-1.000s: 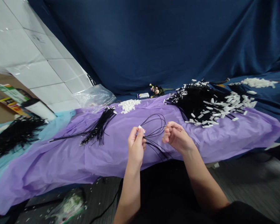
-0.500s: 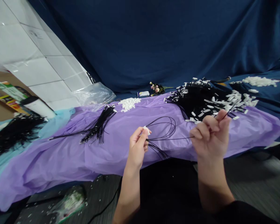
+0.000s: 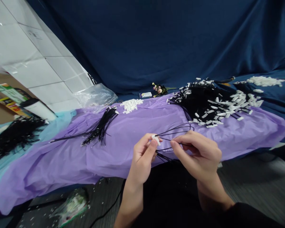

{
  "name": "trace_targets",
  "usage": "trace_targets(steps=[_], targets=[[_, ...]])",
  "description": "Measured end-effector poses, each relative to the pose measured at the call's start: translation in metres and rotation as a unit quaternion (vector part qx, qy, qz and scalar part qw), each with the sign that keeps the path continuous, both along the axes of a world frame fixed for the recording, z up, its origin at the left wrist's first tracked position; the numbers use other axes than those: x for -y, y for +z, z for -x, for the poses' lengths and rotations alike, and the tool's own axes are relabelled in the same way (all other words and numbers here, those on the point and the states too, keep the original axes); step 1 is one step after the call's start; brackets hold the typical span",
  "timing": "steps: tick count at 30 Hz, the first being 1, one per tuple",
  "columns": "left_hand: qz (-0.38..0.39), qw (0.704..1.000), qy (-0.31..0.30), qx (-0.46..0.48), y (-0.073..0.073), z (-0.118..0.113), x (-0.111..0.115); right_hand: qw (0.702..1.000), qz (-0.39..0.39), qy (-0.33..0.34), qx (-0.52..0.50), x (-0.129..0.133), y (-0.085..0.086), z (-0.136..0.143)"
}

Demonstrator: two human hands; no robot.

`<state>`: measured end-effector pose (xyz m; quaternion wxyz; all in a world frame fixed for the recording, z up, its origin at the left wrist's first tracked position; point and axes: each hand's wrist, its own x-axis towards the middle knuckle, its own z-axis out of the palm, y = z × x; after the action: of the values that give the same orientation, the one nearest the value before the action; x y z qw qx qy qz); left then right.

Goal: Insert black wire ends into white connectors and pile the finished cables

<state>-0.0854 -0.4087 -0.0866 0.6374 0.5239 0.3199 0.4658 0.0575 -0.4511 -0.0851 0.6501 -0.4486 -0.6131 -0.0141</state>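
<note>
Between thumb and fingers, my left hand (image 3: 143, 156) pinches a small white plastic piece (image 3: 156, 139), and several thin black cords (image 3: 163, 156) also pass through its lower fingers. Loops of black cord (image 3: 178, 127) run out from the white piece toward the right. My right hand (image 3: 198, 153) is closed in a pinch on a black cord a short way right of the white piece. Both hands are held over the front edge of the purple cloth (image 3: 123, 142). The curled fingers hide part of the cords.
A heap of black cords with white ends (image 3: 204, 101) lies at the right. White pieces (image 3: 131, 105) are piled at the back, near a bundle of black cords (image 3: 101, 128). Further back are a clear plastic bag (image 3: 97, 95) and small flowers (image 3: 158, 89).
My right hand has come in from the right, close to my left hand, and now pinches the cord near the white piece. My left hand has shifted slightly right and down.
</note>
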Motion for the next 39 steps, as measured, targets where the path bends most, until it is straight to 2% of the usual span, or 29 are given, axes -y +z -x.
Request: trace_targets(steps=[9, 15, 19, 24, 28, 33, 39], targets=[[-0.005, 1.000, -0.004, -0.013, 0.001, 0.000, 0.002, 1.000, 0.013, 0.001, 0.010, 0.001, -0.001, -0.001], [-0.035, 0.998, -0.033, -0.051, -0.001, 0.003, -0.001, 1.000, 0.032, 0.001, 0.001, 0.003, -0.001, -0.003], [-0.086, 0.994, 0.026, -0.063, -0.002, -0.001, 0.001, 0.996, 0.079, 0.012, -0.027, 0.005, 0.002, -0.003], [-0.195, 0.968, 0.110, -0.111, -0.006, -0.006, 0.001, 0.982, 0.153, 0.037, -0.103, 0.005, 0.002, -0.003], [-0.236, 0.955, 0.075, -0.162, -0.009, -0.002, -0.003, 0.977, 0.171, 0.034, -0.124, 0.003, 0.002, -0.003], [-0.224, 0.958, 0.033, -0.176, -0.009, 0.003, -0.008, 0.982, 0.163, 0.027, -0.094, 0.003, 0.002, -0.002], [-0.190, 0.972, 0.045, -0.134, -0.008, 0.000, -0.007, 0.982, 0.163, 0.031, -0.084, 0.001, 0.000, -0.003]])
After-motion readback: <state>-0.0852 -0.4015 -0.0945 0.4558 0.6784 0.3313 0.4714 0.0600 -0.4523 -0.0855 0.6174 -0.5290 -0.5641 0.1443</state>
